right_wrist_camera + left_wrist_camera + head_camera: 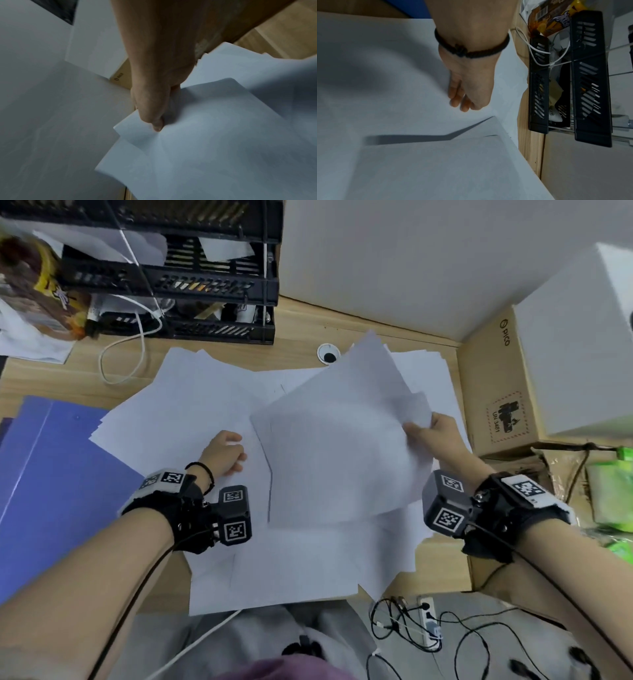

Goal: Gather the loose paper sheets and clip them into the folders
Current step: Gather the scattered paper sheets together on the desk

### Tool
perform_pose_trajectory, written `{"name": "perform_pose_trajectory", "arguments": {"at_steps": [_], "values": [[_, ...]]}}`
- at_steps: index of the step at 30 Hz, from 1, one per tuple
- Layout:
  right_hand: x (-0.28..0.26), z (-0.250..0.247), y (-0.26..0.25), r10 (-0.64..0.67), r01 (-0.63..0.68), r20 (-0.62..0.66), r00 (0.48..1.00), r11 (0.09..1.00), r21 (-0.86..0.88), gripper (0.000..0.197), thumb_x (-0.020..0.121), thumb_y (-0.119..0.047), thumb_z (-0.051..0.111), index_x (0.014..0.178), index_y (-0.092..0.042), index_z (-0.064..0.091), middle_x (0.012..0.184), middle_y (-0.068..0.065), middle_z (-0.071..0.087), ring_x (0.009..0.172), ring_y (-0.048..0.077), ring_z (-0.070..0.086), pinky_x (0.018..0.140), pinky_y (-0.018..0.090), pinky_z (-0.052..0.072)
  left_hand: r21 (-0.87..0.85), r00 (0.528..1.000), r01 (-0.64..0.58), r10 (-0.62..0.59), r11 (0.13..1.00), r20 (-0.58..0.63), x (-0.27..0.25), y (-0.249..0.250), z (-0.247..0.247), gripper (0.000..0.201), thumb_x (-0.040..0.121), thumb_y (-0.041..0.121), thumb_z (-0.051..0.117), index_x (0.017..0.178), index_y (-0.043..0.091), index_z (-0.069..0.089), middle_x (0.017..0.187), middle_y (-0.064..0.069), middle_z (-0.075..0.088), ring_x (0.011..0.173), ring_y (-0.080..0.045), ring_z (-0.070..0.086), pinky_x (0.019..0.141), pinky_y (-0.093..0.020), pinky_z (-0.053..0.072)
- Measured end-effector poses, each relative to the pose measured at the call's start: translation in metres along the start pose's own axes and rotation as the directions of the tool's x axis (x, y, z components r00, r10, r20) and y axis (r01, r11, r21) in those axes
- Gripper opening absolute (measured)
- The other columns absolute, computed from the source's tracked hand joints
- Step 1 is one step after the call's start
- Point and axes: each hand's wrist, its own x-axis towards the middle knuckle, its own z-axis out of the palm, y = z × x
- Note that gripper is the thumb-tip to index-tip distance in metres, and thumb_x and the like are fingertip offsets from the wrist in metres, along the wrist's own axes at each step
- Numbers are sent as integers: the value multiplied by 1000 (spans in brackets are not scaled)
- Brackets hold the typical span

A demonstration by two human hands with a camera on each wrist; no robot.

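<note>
We have a broad spread of loose white paper sheets (212,405) fanned over the light wooden desk (298,320), running from about nine o'clock through to three o'clock in front of us, with the flat blue plastic folders (51,467) lying well off at nine o'clock, partly under the sheets' left margin. Above that spread we hold a lifted sheaf of white sheets (339,453), tilted, its long axis running roughly from seven o'clock up to one o'clock. Our right hand (442,433) pinches this sheaf at its three o'clock edge, thumb on top and fingers under, as the right wrist view confirms (154,102). Our left hand (224,453) rests on the flat sheets at the sheaf's nine o'clock side, fingers curled loosely down onto the paper (465,92); we cannot tell whether it grips any sheet. The folders lie to the left of the grip, so we judge the left hand the nearer one to them, and the sheaf must travel toward nine o'clock.
</note>
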Motion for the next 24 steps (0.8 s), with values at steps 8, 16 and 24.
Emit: {"name": "perform_pose_trajectory", "arguments": {"at_steps": [8,16,24], "values": [[-29,15,-37,20,263,524,851,848,-460,21,87,-26,72,84,-5,70,74,-2,69,60,7,61,65,21,47,-9,964,-254,254,967,76,-23,31,8,54,88,35,65,136,24,43,139,-3,39,127,-19,43,100,-32,40],[-42,62,-65,-93,262,484,870,919,-295,29,85,-29,73,90,-1,70,92,10,75,76,21,69,76,35,57,-153,902,-239,278,959,331,-58,16,-16,43,79,36,75,117,27,59,113,9,69,100,-12,68,80,-25,53],[-48,86,-86,-112,178,431,895,977,-114,38,87,-36,71,112,-10,61,104,6,72,89,22,70,73,26,56,-163,934,-351,358,922,14,-64,-2,-50,17,84,21,72,100,18,64,90,10,68,80,-9,67,62,-18,49]]}}
